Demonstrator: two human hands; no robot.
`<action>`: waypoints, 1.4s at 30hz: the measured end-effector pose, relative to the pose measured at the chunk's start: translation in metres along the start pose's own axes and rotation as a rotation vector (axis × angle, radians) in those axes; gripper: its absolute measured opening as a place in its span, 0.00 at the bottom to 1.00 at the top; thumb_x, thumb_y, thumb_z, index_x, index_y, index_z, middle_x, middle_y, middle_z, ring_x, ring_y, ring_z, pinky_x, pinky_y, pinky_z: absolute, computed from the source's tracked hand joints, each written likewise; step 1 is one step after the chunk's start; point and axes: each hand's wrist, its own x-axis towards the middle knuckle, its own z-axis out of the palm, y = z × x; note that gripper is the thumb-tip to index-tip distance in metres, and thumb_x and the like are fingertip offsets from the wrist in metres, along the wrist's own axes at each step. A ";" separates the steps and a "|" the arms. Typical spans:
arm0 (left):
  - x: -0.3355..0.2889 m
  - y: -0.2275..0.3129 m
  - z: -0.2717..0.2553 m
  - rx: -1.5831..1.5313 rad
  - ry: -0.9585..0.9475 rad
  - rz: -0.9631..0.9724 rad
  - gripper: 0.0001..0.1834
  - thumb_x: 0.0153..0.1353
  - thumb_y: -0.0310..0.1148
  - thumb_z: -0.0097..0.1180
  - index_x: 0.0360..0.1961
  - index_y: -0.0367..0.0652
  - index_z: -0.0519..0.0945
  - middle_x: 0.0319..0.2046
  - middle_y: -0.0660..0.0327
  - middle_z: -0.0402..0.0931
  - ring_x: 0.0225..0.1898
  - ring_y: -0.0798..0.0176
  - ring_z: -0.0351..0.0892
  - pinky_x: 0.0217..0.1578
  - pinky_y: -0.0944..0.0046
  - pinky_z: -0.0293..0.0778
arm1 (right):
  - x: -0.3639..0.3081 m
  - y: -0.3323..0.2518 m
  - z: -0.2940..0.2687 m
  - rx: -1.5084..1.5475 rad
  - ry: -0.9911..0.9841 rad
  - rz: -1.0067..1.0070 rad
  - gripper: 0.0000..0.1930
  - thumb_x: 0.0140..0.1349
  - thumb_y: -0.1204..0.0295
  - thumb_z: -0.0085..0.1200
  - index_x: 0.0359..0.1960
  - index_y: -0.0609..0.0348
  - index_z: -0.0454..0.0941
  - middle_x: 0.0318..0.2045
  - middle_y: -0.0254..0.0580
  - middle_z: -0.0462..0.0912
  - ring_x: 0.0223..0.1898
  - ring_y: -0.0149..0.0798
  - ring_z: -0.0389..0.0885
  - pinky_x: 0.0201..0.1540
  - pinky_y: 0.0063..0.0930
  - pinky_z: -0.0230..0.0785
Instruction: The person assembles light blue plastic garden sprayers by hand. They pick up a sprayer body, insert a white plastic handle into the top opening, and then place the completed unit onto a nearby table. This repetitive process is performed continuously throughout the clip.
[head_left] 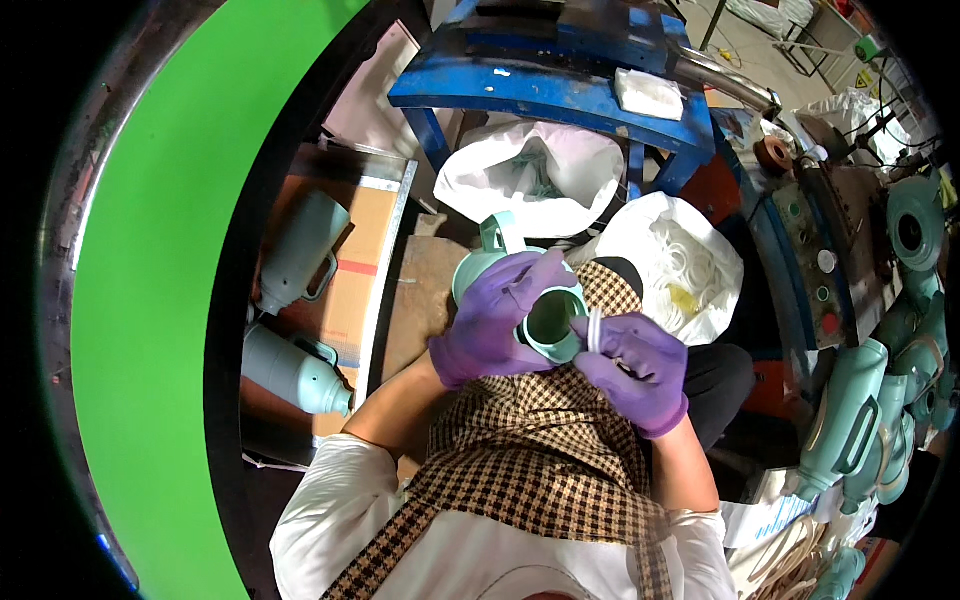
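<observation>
Where left hand (494, 322) grips, smooth, rounded jug (560, 353)

The left hand (490, 315) is holding on with bent fingers (546, 270). The right hand (643, 368) is pinching just beside it. Two bare forearms (684, 462) are reaching in behind them.

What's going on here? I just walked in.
The person's purple-gloved left hand holds a green jug, its open mouth facing the camera. The right hand pinches a white ring beside that mouth. An open white sack of ring-like pieces stands ahead, to the right; two more jugs lie to the left.
</observation>
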 end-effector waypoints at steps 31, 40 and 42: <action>0.038 0.039 0.067 0.295 -0.347 0.328 0.25 0.52 0.43 0.67 0.48 0.41 0.79 0.52 0.55 0.79 0.60 0.46 0.74 0.66 0.39 0.60 | -0.067 0.033 -0.038 -0.079 -0.466 0.241 0.23 0.53 0.82 0.53 0.54 0.63 0.74 0.47 0.57 0.80 0.51 0.59 0.79 0.54 0.43 0.72; 0.007 0.084 0.080 0.294 -0.465 0.962 0.12 0.62 0.33 0.58 0.47 0.47 0.80 0.48 0.63 0.82 0.53 0.61 0.79 0.56 0.42 0.71 | -0.236 -0.039 -0.132 -0.289 0.464 0.013 0.08 0.61 0.78 0.62 0.42 0.64 0.83 0.48 0.49 0.85 0.51 0.51 0.82 0.55 0.45 0.74; -0.037 0.053 0.083 0.376 -0.577 1.074 0.14 0.63 0.30 0.56 0.51 0.49 0.79 0.50 0.65 0.81 0.55 0.63 0.78 0.57 0.51 0.72 | -0.333 -0.042 -0.154 -0.633 0.988 0.531 0.10 0.57 0.76 0.66 0.41 0.60 0.83 0.44 0.44 0.86 0.49 0.46 0.83 0.54 0.38 0.74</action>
